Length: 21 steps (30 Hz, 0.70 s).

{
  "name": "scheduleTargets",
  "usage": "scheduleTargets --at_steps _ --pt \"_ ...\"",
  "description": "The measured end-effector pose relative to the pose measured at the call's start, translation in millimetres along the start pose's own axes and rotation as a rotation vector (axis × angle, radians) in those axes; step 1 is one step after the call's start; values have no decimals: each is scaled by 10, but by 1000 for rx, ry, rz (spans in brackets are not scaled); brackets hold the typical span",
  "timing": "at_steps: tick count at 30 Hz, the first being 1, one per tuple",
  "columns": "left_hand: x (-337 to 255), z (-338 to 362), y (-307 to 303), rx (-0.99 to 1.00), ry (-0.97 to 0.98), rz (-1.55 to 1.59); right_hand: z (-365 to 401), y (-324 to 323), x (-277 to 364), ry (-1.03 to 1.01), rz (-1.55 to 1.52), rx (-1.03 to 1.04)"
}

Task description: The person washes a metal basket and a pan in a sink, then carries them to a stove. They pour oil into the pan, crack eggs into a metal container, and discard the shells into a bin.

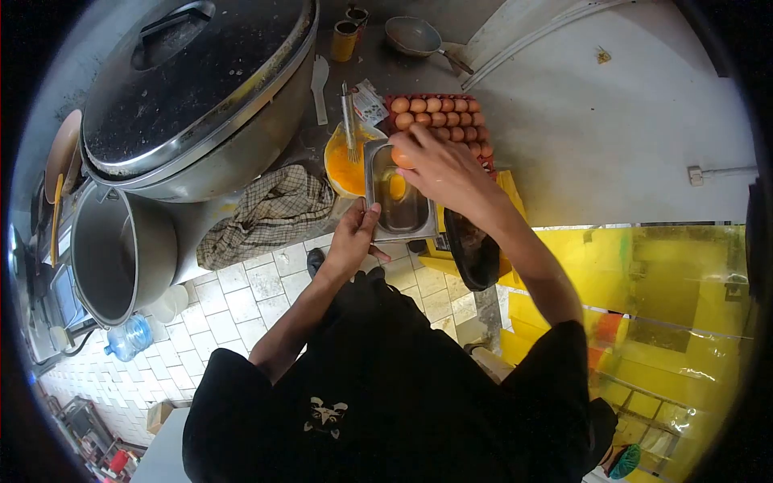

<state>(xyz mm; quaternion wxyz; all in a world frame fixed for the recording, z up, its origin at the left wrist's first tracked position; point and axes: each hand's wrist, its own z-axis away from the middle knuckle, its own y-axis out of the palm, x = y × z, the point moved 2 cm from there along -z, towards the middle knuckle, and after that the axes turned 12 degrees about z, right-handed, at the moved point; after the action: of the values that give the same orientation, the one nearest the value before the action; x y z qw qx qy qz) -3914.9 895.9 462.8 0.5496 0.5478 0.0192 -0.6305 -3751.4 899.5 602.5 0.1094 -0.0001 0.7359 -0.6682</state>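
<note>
My right hand [441, 169] grips a brown egg [402, 158] at the rim of a rectangular steel pan [407, 220]. Inside the pan lies an opened egg with a yellow yolk [397, 187]. My left hand [352, 241] is closed on the pan's near left side, thumb over the rim. Just left of the pan is a bowl of orange-yellow beaten egg [345, 171], with a whisk [349, 125] standing in it. Beyond my right hand, several brown eggs [436, 119] sit in rows in a red tray [390, 103].
A big lidded pot [193, 161] fills the back left, with a deep metal pot [165, 249] in front of it. A checked cloth [278, 205] lies along the counter edge. Farther back are a frying pan [412, 36] and a tin [344, 42]. Yellow sheeting [580, 258] hangs at right.
</note>
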Motion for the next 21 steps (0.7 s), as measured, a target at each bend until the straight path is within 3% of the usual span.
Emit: scheduleTargets --at_steps 2,5,7,9,11,14,17,18,20,21 --pt "-39 4 1 -32 2 29 125 130 -184 -5 -326 -148" --pt "2 -73 -144 16 -57 105 590 565 -437 414 -917 -354" --pt "-21 -91 -182 30 -77 213 1141 1060 -689 747 -925 -464" --pt "-70 -132 -220 49 -101 316 1767 1789 -953 1005 -868 -417" --pt "-80 -132 -284 60 -143 420 2534 2698 -1171 892 -81 -229" --pt "-96 -130 -366 32 -216 513 2340 2432 -1071 1087 -22 -234" --pt "61 -150 -526 -18 -339 959 1547 2229 -1151 868 -270 -360" --pt "90 -166 -543 64 -418 1126 1230 2147 -1099 801 -395 -417" --pt "171 -190 -578 225 -573 1470 688 2047 -997 710 -279 -232" --pt "314 -216 -662 298 -541 1631 493 2021 -926 684 -179 -214"
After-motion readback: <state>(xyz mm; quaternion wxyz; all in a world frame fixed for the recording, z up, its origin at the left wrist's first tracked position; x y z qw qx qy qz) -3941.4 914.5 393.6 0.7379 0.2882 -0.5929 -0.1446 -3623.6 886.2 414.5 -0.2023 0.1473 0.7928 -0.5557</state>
